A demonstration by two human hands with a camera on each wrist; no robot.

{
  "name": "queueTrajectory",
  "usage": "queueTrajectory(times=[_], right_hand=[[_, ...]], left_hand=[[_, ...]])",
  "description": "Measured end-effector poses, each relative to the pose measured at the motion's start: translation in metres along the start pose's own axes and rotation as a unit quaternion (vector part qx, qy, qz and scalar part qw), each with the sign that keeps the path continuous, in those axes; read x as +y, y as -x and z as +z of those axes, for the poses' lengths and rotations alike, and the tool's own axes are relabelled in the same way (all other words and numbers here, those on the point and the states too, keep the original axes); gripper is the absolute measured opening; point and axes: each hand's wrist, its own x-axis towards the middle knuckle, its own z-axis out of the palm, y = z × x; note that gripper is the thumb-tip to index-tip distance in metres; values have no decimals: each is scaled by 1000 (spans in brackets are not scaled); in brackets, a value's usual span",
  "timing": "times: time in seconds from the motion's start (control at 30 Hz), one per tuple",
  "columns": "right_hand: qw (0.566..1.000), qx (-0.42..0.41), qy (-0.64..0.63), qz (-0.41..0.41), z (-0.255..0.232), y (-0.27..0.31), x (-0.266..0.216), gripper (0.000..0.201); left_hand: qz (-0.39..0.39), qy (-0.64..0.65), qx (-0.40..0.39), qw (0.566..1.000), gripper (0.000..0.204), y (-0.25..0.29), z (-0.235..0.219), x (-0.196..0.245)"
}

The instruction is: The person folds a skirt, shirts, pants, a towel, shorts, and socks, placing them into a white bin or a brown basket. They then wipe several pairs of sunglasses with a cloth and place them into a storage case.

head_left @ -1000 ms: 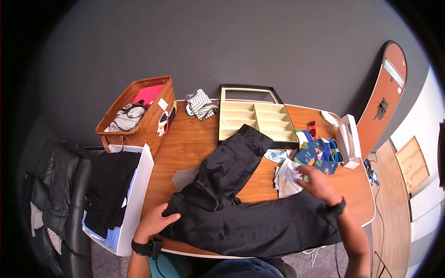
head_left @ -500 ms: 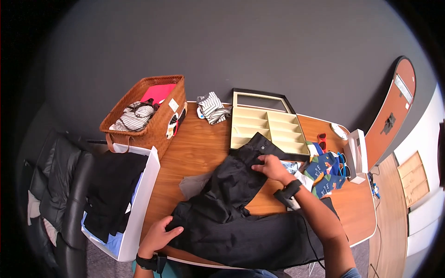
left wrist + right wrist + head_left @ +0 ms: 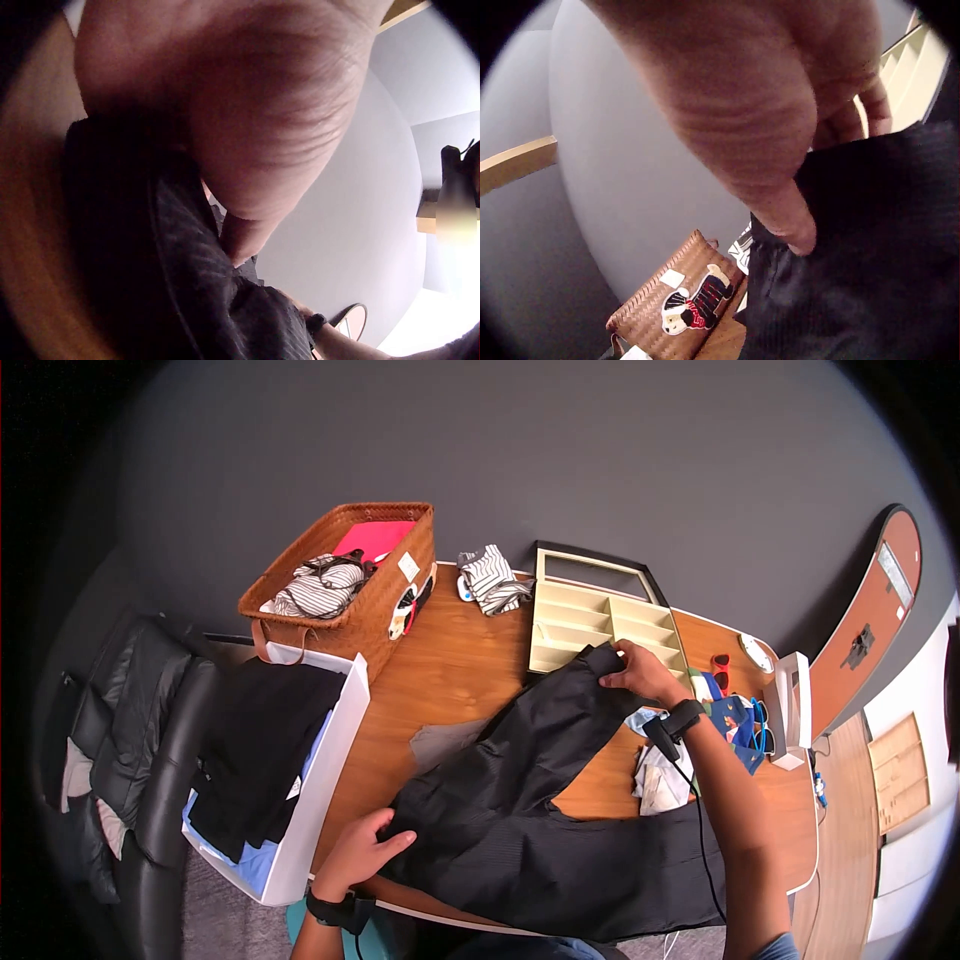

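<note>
A pair of black trousers (image 3: pixel 540 790) with a fine stripe lies bent across the table's front. My right hand (image 3: pixel 642 672) pinches its narrow far end beside the cream tray; in the right wrist view the thumb (image 3: pixel 799 229) lies on the near side of the cloth. At the trousers' left bend, my left hand (image 3: pixel 362 852) holds the edge, thumb over the cloth and the other fingers largely hidden. The left wrist view has the dark fabric (image 3: pixel 202 285) up against the palm.
Behind stands a compartment box (image 3: pixel 565 618) with a framed lid. A wicker basket (image 3: pixel 395 610) and a white box (image 3: pixel 335 760) of clothes stand left. Patterned socks (image 3: pixel 735 725), red sunglasses (image 3: pixel 721 672) and a white carton (image 3: pixel 790 710) lie right. Grey cloth (image 3: pixel 445 743) pokes out behind the trousers.
My right hand has left the pale cloth at the right and moved up and left to the trousers' far end, which it now holds. The left hand stays at the left bend.
</note>
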Motion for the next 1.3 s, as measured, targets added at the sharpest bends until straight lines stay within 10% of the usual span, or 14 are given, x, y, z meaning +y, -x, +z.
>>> queueTrajectory(times=[0.23,0.4,0.67,0.83,0.93,1.0,1.1,1.3], right_hand=[[988,-155,-3,20,-11,-4,-6,43],[943,-121,-310,20,-72,24,-16,41],[994,-52,-99,-4,-68,46,-35,39],[979,-59,-178,-75,-91,56,-65,28],[974,-31,-201,-96,-121,79,-94,26],[972,-23,-215,-89,-137,99,-101,26],[982,-24,-170,-82,-151,123,-83,29],[988,62,-100,-97,-177,188,-47,28]], left_hand=[[80,8,97,992,48,3,11,-14],[61,-18,56,996,26,12,0,4],[68,-97,103,988,33,10,-5,11],[169,-148,197,954,58,-11,-3,5],[153,-114,129,973,49,-21,-6,15],[44,-120,-52,990,38,-25,-12,16],[39,-90,-54,994,31,-23,-16,22],[129,-44,114,984,25,-15,-36,24]])
